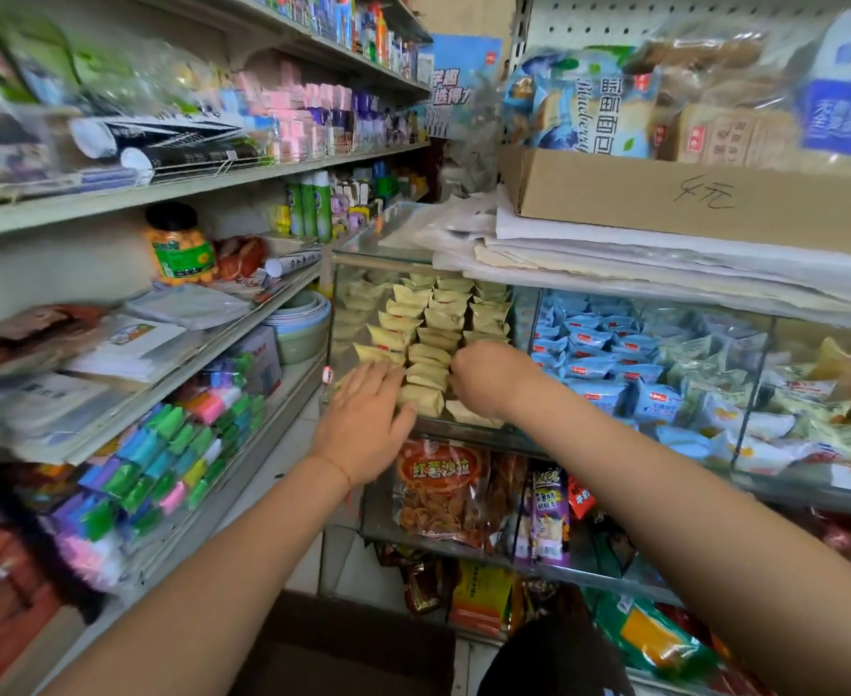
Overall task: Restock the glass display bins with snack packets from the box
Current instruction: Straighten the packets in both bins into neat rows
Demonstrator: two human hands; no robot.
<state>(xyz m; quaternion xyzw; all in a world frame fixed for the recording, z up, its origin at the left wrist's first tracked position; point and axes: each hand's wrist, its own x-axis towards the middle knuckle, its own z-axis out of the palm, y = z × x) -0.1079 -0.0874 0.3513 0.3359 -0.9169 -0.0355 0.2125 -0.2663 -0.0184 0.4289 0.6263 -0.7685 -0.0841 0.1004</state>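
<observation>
Rows of pale yellow snack packets (428, 319) fill the leftmost glass display bin (336, 313). My left hand (368, 419) lies flat with spread fingers on the front packets of the left row. My right hand (489, 379) reaches in from the right, and its curled fingers grip a yellow packet at the front of the bin. Its fingertips are hidden behind the knuckles. A brown cardboard box (343, 645) sits low in front of me, between my forearms. Its contents are not visible.
The neighbouring bin holds blue packets (594, 364), with mixed packets further right. A cardboard box (664, 193) and stacked paper rest on the glass top. Orange snack bags (438, 489) fill the bin below. Crowded shelves (162, 384) run close along the left.
</observation>
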